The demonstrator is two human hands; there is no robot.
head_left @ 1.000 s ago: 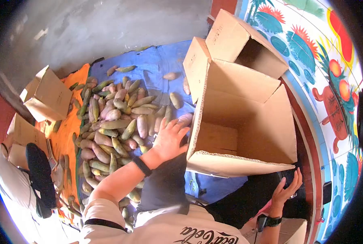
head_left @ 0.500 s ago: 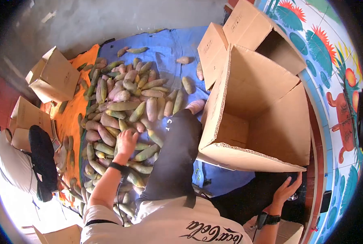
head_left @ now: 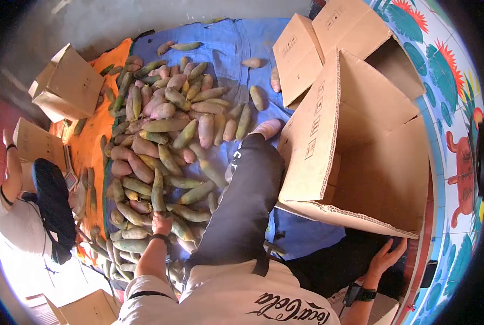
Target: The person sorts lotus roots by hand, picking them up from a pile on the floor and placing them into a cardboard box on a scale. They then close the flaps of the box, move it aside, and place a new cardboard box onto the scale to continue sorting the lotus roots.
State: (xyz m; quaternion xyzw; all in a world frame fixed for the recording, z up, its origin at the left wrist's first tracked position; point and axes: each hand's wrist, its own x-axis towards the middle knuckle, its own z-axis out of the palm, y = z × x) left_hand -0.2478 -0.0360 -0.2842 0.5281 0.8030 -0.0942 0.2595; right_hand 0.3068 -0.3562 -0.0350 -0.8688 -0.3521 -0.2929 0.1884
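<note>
My left hand [head_left: 162, 223] is closed round the lower end of a long green vegetable [head_left: 157, 190], which points away from me over the pile. Many green and pinkish vegetables [head_left: 163, 125] lie heaped on the blue sheet [head_left: 220, 40]. At the right, my right hand [head_left: 384, 259] is open, its fingers spread near the bottom corner of a large open cardboard box [head_left: 312, 141]. The box stands tilted beside my knee, and its visible inside holds nothing. Whether my right fingertips touch the box I cannot tell.
More cardboard boxes [head_left: 299, 57] stand behind the large box. At the left are an orange sheet [head_left: 93, 151], a box [head_left: 74, 86] and a co-worker [head_left: 20, 222] with an arm at another box [head_left: 39, 146]. A painted tile wall [head_left: 461, 179] borders the right.
My left hand has moved back towards me and now holds a green vegetable. The large box has tilted and shifted right in view. The co-worker's arm has come into sight.
</note>
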